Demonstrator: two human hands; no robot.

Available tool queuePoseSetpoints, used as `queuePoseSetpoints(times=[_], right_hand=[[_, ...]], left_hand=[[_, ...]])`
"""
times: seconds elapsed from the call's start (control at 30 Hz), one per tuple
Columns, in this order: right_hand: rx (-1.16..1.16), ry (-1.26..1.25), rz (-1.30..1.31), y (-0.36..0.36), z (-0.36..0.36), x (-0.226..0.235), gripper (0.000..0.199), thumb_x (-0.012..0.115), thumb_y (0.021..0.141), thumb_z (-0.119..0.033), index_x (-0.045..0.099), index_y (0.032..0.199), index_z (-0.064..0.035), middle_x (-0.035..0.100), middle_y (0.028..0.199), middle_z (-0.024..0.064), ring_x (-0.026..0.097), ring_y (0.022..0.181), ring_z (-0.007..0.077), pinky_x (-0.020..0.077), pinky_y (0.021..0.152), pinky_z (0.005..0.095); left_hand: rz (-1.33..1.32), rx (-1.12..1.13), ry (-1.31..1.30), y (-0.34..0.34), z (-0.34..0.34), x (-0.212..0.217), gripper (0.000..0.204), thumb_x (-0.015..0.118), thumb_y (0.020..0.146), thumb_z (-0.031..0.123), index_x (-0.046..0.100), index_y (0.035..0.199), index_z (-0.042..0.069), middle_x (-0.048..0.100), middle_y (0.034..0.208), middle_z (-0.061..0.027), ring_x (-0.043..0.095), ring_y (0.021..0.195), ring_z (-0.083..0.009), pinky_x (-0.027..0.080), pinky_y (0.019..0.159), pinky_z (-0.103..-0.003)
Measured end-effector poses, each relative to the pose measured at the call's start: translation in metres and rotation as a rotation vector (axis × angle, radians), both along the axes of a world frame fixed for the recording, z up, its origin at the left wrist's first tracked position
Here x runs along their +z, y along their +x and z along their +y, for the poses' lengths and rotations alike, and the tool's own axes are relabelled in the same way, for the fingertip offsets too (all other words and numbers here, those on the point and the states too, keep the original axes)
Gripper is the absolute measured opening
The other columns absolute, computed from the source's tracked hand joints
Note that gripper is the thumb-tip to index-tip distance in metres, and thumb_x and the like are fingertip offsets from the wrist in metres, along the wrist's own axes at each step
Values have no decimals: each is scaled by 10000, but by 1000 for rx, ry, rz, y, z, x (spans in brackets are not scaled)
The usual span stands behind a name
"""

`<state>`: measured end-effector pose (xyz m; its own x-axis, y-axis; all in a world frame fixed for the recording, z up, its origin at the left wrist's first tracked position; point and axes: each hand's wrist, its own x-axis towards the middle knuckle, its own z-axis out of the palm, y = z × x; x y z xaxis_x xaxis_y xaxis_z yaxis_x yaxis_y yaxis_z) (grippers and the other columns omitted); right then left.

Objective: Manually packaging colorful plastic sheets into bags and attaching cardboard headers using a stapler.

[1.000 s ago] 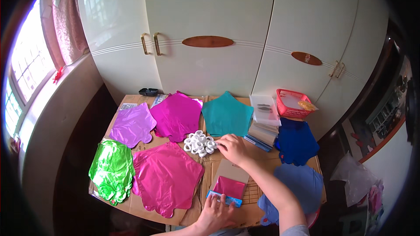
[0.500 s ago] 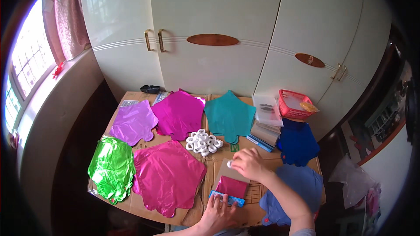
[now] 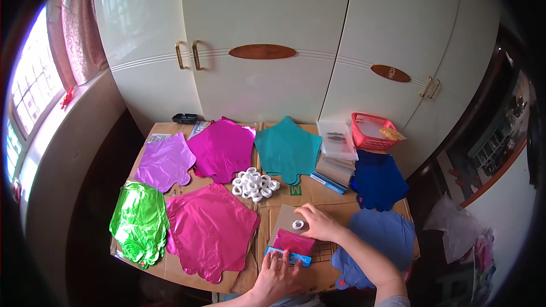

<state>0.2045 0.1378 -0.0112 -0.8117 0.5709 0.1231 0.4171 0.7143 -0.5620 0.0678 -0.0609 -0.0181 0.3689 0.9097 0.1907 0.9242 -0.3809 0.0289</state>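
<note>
The right hand (image 3: 319,223) rests on a brown cardboard piece (image 3: 284,219) at the near middle of the tabletop (image 3: 307,189), fingers curled together, their tips just beside a small white tape ring (image 3: 298,224) that lies on the cardboard; whether they actually pinch the ring I cannot tell. The left hand (image 3: 277,276) lies flat with fingers spread, pressing on the near edge of a small folded magenta foil piece (image 3: 293,242) and the blue strip (image 3: 288,256) along its near side.

Just beyond the cardboard piece sits a heap of white tape rings (image 3: 255,185). To the left lie a large pink foil balloon (image 3: 210,230) and, at the near left corner, a crumpled green one (image 3: 139,222). Farther back are a lilac balloon (image 3: 165,162), a magenta balloon (image 3: 223,149) and a teal star-shaped balloon (image 3: 288,149). On the right lie two blue balloons, the darker (image 3: 378,181) farther than the paler (image 3: 387,233). At the far right stand a clear plastic box (image 3: 336,139) on a stack of flat packs and a red basket (image 3: 371,131). White cupboard doors (image 3: 267,34) rise behind.
</note>
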Motion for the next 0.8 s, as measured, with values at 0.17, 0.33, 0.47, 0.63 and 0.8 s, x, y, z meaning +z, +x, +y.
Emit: queuePoseSetpoints(times=[0.17,0.33,0.47,0.63,0.8], right_hand=[[143,-372,-141,-5,6,3,270,676,794,-206,646,996,-29,657,942,121,649,876,253,505,789,347],[181,-576,-195,-3,7,7,261,663,822,-203,656,1010,-23,689,906,102,645,839,163,498,757,305],[133,-634,-184,0,11,-2,257,632,868,-223,656,1016,-15,685,877,64,616,799,113,487,745,281],[149,-852,-177,-1,13,5,256,620,896,-239,657,983,0,680,859,66,601,770,92,476,720,264],[148,-677,-255,-5,15,-1,293,649,870,-276,655,1007,-17,668,791,68,600,721,117,467,685,283]], left_hand=[[-4,7,-9,0,0,2,718,574,749,624,495,1291,159,473,1261,-296,523,1064,-476,377,940,-588],[-44,7,-8,1,0,3,713,625,722,583,506,1278,152,478,1254,-303,529,1061,-475,376,945,-592],[-16,-24,41,-2,3,2,591,593,763,469,522,1253,146,508,1217,-299,563,1012,-450,383,942,-583],[12,-109,67,-9,11,9,494,519,811,376,529,1230,116,558,1137,-290,596,949,-408,402,941,-538],[154,-174,60,-10,18,9,461,475,828,319,527,1194,43,589,1059,-278,604,931,-366,419,927,-485]])
